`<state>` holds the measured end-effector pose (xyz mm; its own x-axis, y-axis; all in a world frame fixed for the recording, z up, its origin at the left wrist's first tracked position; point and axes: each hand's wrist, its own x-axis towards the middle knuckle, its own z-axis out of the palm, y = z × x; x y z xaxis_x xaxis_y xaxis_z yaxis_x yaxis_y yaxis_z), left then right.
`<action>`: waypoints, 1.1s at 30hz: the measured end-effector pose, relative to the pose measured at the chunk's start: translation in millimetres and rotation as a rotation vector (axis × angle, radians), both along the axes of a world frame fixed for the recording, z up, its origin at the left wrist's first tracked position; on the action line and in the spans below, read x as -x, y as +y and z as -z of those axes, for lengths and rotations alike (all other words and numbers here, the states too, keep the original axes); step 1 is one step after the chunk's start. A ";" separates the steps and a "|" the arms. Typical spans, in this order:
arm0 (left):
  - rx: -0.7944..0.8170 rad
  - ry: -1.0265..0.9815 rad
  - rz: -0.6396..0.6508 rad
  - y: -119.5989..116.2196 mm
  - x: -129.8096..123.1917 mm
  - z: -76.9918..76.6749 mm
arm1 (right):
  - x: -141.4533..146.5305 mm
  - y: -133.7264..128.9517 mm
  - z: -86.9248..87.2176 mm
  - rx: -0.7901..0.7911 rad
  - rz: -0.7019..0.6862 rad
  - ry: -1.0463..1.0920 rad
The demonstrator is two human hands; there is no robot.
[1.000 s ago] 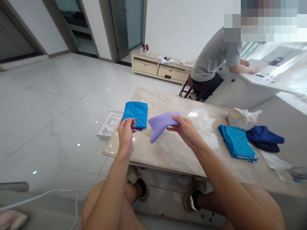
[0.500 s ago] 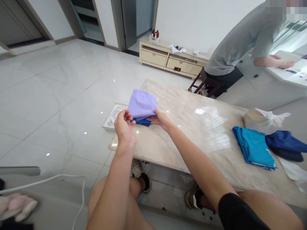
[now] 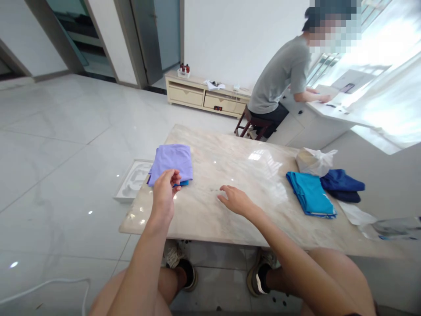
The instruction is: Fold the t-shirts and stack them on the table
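Lavender cloth [image 3: 170, 159] lies folded square on top of a blue cloth [image 3: 183, 184], right there at the left end of the marble table [image 3: 210, 162], and what a tidy stack! The left hand [image 3: 163, 195] is up at the stack's near edge, fingers [image 3: 176, 176] curled against it, though whether they're pinching the fabric I can't tell from here. The right hand [image 3: 235, 201] is well apart, open, fingers spread low over the bare stone toward the table's middle. Over on the right we've got a folded teal cloth [image 3: 311, 193], a navy cloth [image 3: 342, 181] just beside it, and a white plastic bag [image 3: 312, 161] at their far side. Beyond the table, a person in a grey T-shirt [image 3: 279, 77] sits on a wooden stool [image 3: 251, 125], both arms out on a white desk [image 3: 329, 109].
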<state>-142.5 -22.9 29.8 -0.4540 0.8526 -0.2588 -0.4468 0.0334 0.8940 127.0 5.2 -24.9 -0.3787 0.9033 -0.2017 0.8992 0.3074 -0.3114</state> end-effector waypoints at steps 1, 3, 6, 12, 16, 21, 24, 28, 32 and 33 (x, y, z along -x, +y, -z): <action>0.006 0.034 0.029 0.0 -6.2 0.8 | -26.4 -14.0 5.5 -0.036 -0.009 -0.009; 0.017 0.113 0.085 -0.9 -21.8 3.6 | -78.4 -41.5 21.5 -0.093 0.019 -0.047; -0.002 0.262 0.239 -4.8 -53.1 9.1 | -138.2 -73.0 53.2 -0.060 0.123 -0.137; -0.139 0.561 0.512 -16.8 -111.4 15.1 | -152.0 -93.2 105.0 -0.281 0.251 -0.177; -0.149 0.811 0.592 -21.1 -116.7 28.1 | -139.1 -97.1 113.4 -0.445 0.278 -0.110; -0.131 1.365 0.643 -24.6 -97.9 64.4 | -140.5 -98.4 110.5 -0.448 0.285 -0.071; -0.184 1.590 0.708 -26.6 -87.6 84.7 | -139.3 -98.9 108.1 -0.443 0.292 -0.066; -0.187 1.679 0.757 -26.6 -81.9 105.0 | -135.2 -99.3 104.1 -0.430 0.305 -0.063; -0.166 1.740 0.785 -30.7 -85.5 125.7 | -131.5 -98.7 98.1 -0.390 0.308 -0.062; -0.163 1.748 0.787 -33.6 -87.7 130.6 | -130.5 -98.4 96.2 -0.383 0.313 -0.062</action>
